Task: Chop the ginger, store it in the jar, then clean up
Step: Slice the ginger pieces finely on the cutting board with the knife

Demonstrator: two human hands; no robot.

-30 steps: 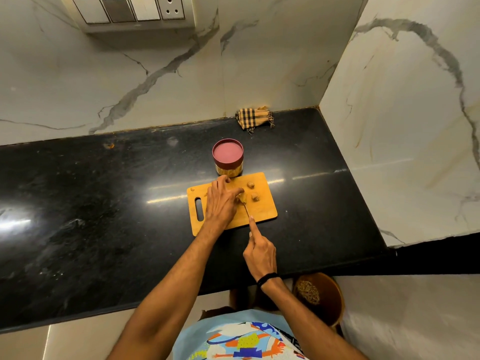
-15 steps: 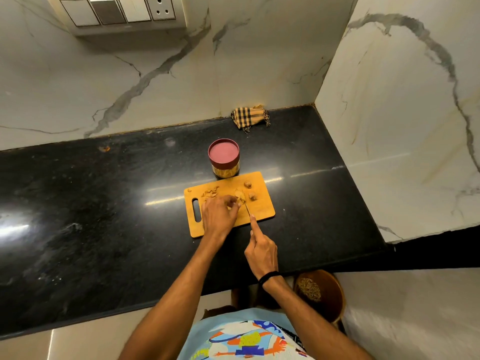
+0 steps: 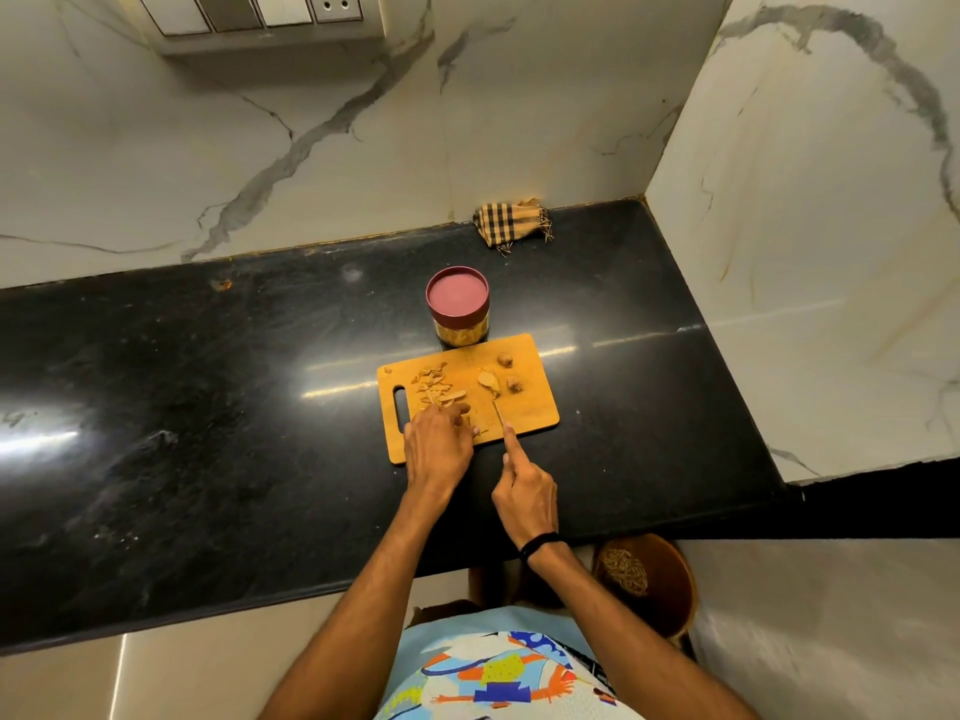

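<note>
An orange cutting board (image 3: 535,413) lies on the black counter. On its left part sits a heap of ginger slices (image 3: 434,387); a larger ginger piece (image 3: 488,380) and two small knobs (image 3: 505,360) lie to the right. My left hand (image 3: 439,449) rests at the board's near edge, fingers curled over a bit of ginger that is mostly hidden. My right hand (image 3: 524,491) grips a knife (image 3: 498,412), index finger along its back, the blade pointing away over the board. A jar (image 3: 458,309) with a red lid stands shut just behind the board.
A checked cloth (image 3: 511,223) lies bunched in the back corner. Marble walls close the counter (image 3: 208,407) at the back and right. Below the counter's front edge, at the right, stands a brown bin (image 3: 660,579) holding scraps. A switch panel (image 3: 260,10) hangs above.
My left hand has drawn back from the board's far side to its near edge, uncovering the sliced heap. The knife hand has barely shifted. The camera has tilted.
</note>
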